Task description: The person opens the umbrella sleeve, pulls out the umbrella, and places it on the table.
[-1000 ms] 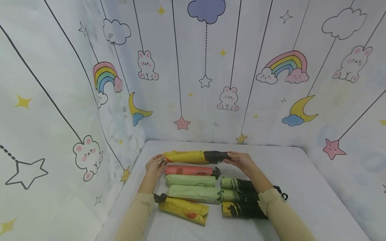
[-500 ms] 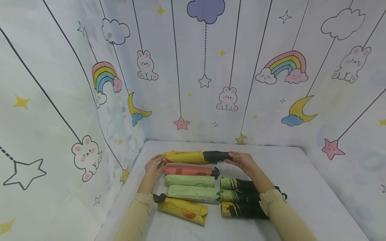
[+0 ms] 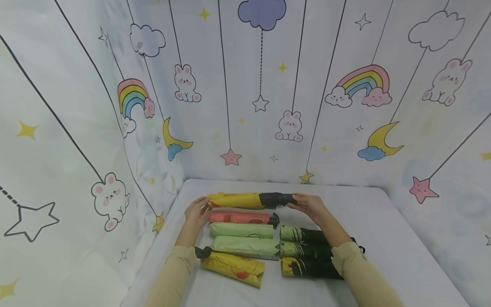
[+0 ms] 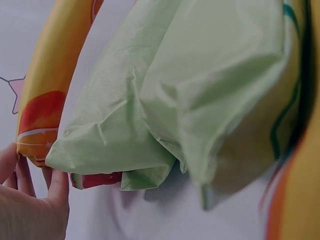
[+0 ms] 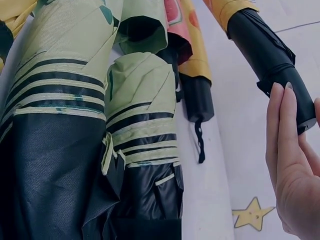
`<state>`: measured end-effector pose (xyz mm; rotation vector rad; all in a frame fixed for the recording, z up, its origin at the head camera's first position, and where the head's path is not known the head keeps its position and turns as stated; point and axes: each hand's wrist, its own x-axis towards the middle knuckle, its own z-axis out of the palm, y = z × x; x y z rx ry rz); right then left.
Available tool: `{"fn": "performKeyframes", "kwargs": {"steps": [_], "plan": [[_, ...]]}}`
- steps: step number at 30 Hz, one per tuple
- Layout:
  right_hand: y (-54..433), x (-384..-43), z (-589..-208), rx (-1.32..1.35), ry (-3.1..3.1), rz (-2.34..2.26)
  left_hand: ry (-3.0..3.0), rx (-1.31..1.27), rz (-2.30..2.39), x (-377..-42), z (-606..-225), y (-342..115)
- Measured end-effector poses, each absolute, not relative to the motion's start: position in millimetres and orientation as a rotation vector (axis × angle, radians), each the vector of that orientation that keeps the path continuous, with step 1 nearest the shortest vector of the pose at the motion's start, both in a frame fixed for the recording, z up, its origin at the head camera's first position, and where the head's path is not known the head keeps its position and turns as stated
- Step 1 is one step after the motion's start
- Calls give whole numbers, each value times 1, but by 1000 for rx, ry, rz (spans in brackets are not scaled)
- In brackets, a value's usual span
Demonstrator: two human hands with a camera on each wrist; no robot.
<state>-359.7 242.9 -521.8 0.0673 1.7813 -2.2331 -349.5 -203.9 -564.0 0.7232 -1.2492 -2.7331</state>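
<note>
At the back of the row, both hands hold a folded yellow umbrella (image 3: pixel 235 200) level. My left hand (image 3: pixel 197 209) has its fingertips and thumb at the sleeved end, where the left wrist view shows orange fruit print on the umbrella (image 4: pixel 47 85). My right hand (image 3: pixel 310 207) holds the end of the black handle (image 5: pixel 272 65) between fingers and thumb. In the right wrist view, another yellow umbrella (image 5: pixel 196 65) with a black strapped handle lies beneath it, mostly hidden in the head view. A red umbrella (image 3: pixel 239 217) lies just in front.
Two pale green umbrellas (image 3: pixel 241 230) lie in front of the red one. Nearer still is a yellow umbrella (image 3: pixel 234 267), its black handle pointing left. On the right are green-and-black umbrellas (image 3: pixel 293 233) and a yellow-and-black umbrella (image 3: pixel 293 267), partly behind my right forearm. White cloth (image 3: pixel 391 238) covers the table.
My right hand has shifted very slightly to the right at the handle end. The left hand and the umbrellas on the table look unchanged.
</note>
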Motion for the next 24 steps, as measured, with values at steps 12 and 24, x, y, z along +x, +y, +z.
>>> {"fn": "performKeyframes", "kwargs": {"steps": [12,24], "plan": [[247,-357,-523,87,1792,-2230,-1245,744,-2733,-349,-566,-203],[251,-356,-523,87,1798,-2236,-1245,755,-2717,-350,-567,-199]]}}
